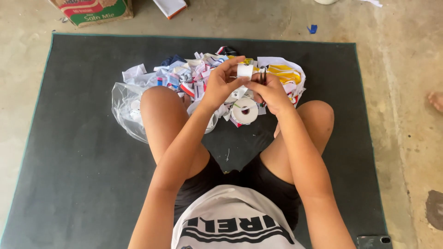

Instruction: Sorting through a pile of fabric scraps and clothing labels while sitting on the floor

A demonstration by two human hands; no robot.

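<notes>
We pinch small white roll between left hand and right hand, raised over paper scraps on mat for clear view; right also grips scissors.

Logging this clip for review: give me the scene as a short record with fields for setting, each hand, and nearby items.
setting: person seated on a dark mat on a concrete floor
left hand: left hand pinches a small white paper piece at its edge
right hand: right hand holds scissors, touching the same piece
below hands: white tape roll
behind hands: pile of cut paper scraps, clear plastic bag
far edge: cardboard box
bottom right: phone
</notes>
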